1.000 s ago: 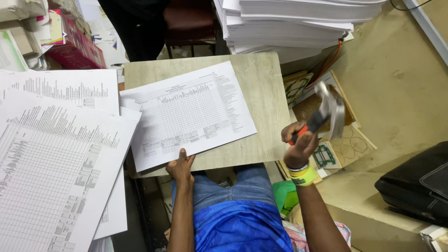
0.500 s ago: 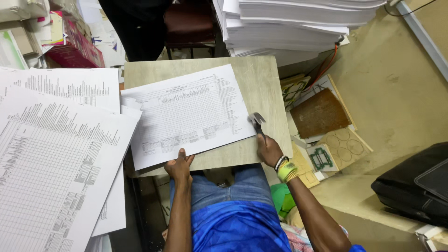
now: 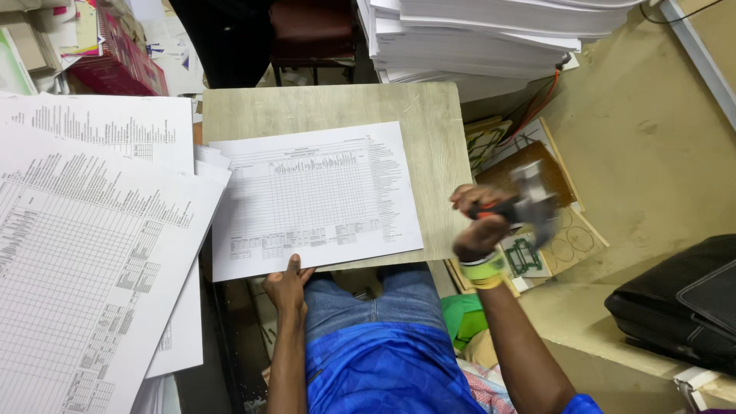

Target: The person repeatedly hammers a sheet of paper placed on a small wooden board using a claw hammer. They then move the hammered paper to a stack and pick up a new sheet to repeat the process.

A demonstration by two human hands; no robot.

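— Two hands in the head view; where are they?
— Left hand [image 3: 286, 285] presses flat, fingers spread, on the near edge of a printed sheet [image 3: 316, 198] lying on a small wooden table [image 3: 429, 130]. Right hand [image 3: 481, 224] is raised off the table's right side, fist closed round a stapler [image 3: 529, 205], blurred.
— Around them?
— More sheets [image 3: 92, 245] left, a paper stack [image 3: 491, 34] beyond, a black bag [image 3: 682, 303] right.

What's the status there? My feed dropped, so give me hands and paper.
Left hand flat on near edge of printed sheet on small wooden table. Right hand off table's right side, gripping blurred metal tool. Nothing on the sheet.
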